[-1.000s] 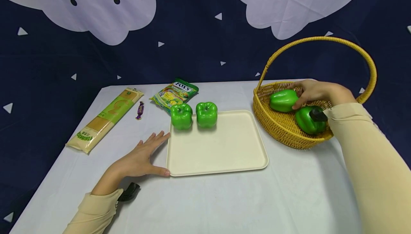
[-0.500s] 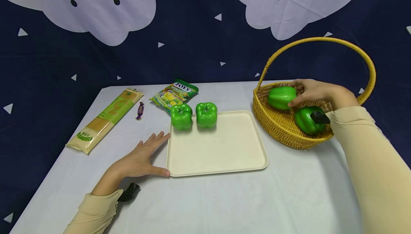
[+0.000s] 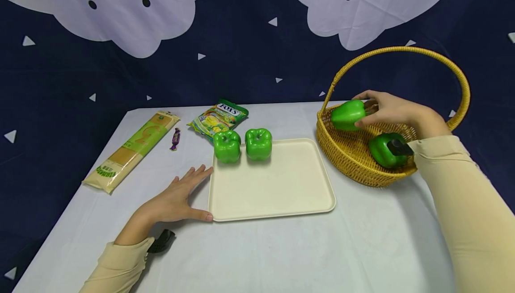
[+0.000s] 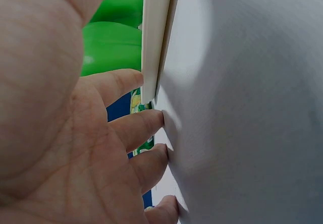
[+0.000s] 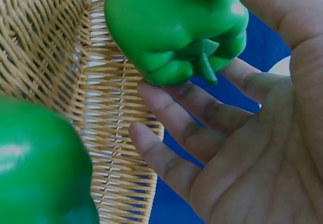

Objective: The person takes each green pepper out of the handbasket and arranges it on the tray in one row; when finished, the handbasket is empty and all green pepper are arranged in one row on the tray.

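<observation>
My right hand (image 3: 392,110) reaches into the wicker basket (image 3: 362,177) and holds a green bell pepper (image 3: 348,115) near its far left wall. In the right wrist view thumb and fingers grip that pepper (image 5: 161,27) around its stem end. A second bell pepper (image 3: 384,151) lies in the basket below my wrist. My left hand (image 3: 173,201) is spread at the left edge of a cream tray (image 3: 277,190), thumb at its near corner. The left wrist view shows the fingers straight, one fingertip right at the tray rim (image 4: 155,37). Two more bell peppers (image 3: 227,146) stand at the tray's far left.
A pack of noodles (image 3: 132,150) and a small purple wrapped candy (image 3: 175,139) lie at the left. Behind the tray is a green FOX'S candy bag (image 3: 220,118). The basket's tall handle (image 3: 406,48) arches over my right hand.
My right hand has raised the bell pepper slightly and carried it left, towards the basket's far left rim. The left hand has stayed in place.
</observation>
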